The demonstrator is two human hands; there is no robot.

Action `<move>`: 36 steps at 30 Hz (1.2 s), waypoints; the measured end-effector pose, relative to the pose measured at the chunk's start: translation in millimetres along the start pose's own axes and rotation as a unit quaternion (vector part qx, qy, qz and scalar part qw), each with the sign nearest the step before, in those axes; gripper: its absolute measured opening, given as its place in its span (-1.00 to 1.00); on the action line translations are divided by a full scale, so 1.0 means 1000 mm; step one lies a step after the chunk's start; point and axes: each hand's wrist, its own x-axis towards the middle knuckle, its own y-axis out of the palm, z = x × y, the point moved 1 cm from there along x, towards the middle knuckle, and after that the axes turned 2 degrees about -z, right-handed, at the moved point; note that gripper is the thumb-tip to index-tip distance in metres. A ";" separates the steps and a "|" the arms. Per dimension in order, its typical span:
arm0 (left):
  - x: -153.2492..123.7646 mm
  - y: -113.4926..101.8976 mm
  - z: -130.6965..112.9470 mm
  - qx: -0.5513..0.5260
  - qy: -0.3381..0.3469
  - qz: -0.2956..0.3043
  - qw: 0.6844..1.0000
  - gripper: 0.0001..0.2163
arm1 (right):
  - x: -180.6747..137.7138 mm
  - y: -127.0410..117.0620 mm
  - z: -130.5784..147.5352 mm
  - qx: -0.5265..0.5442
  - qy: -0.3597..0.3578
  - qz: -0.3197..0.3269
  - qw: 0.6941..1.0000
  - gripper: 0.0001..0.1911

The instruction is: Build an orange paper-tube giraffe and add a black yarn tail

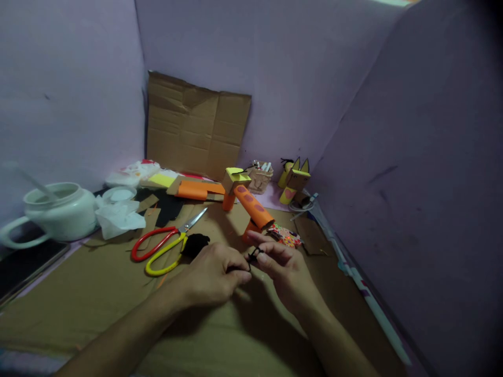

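Note:
Black yarn (pixel 254 255) is pinched between my two hands above the cardboard mat. My left hand (pixel 220 272) is closed, with thumb and forefinger on one end of the yarn. My right hand (pixel 285 267) grips the other side with thumb and fingertips, its forefinger raised. Just beyond my hands stands an orange paper-tube animal (pixel 253 204) with dark spots and a cardboard box head. A black yarn ball (pixel 195 245) lies left of my left hand, beside scissors (pixel 168 245) with one red and one yellow handle.
At the left are a white mug (pixel 61 209), a phone (pixel 29 267) and crumpled tissue (pixel 120 217). Orange paper (pixel 192 189) and cardboard scraps lie behind the scissors. A holder with pens (pixel 260 178) and a yellow box-headed figure (pixel 294 180) stand at the back; a cardboard sheet (pixel 196 123) leans on the wall.

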 end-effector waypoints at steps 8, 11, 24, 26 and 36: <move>-0.005 -0.006 -0.003 -0.057 0.103 -0.087 0.989 -0.87 | 0.000 0.001 -0.009 -0.077 0.029 0.052 0.995 -0.86; -0.005 -0.005 -0.001 -0.075 0.110 -0.101 0.986 -0.88 | 0.002 0.000 -0.010 -0.071 0.034 0.065 0.995 -0.87; 0.001 -0.003 0.000 -0.079 0.048 -0.168 0.982 -0.87 | -0.003 0.005 -0.015 -0.007 0.070 0.109 0.992 -0.84; 0.003 -0.005 0.000 -0.079 0.027 -0.178 0.981 -0.87 | -0.002 0.004 -0.013 0.010 0.067 0.101 0.993 -0.85; 0.006 -0.009 0.013 -0.080 -0.061 -0.167 0.981 -0.82 | -0.001 0.000 0.004 0.116 0.113 0.110 0.981 -0.77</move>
